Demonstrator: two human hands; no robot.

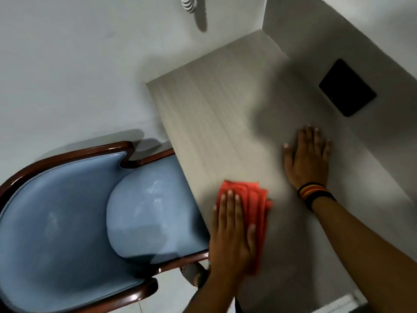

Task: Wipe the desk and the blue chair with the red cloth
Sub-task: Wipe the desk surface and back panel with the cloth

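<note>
My left hand (232,233) lies flat, fingers together, pressing the folded red cloth (252,199) onto the pale wood-grain desk (214,114) near its left edge. My right hand (308,157) rests flat and spread on the desk further right, holding nothing; a striped band is on its wrist. The blue chair (74,218), padded with a dark wooden frame, stands at the left with its seat tucked partly under the desk edge.
A black square plate (347,88) is set in the white wall to the right of the desk. White walls close the desk's far corner. A white ribbed object (188,3) hangs at the top. A sandalled foot (194,273) shows below the chair.
</note>
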